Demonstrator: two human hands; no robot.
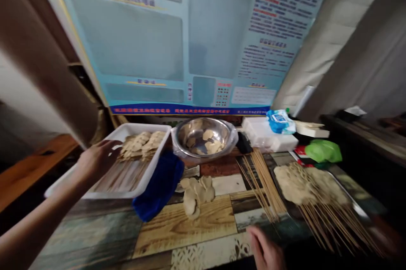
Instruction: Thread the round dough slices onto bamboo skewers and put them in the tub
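My left hand (100, 158) reaches over the left part of a white plastic tray (152, 177). Its fingers bend down beside flat, pale beige slices on skewers (142, 143) laid in that tray; the fingertips are dark and blurred, so I cannot see whether they pinch anything. Low at the front edge, my right hand (264, 249) is loosely curled, partly cut off by the picture, with nothing visible in it. Bare thin wooden skewers (266, 181) lie in front of it. Between the hands, several loose beige slices (196, 194) overlap on the wood-patterned table (187, 232).
A steel bowl (230, 136) with some slices stands behind the loose ones. A dark blue cloth (160, 185) lies beside the tray. Loaded skewers (311, 185) rest on a metal tray (358, 210) at right. Behind are a white box (260, 132), a blue packet (281, 122) and a green bag (323, 151).
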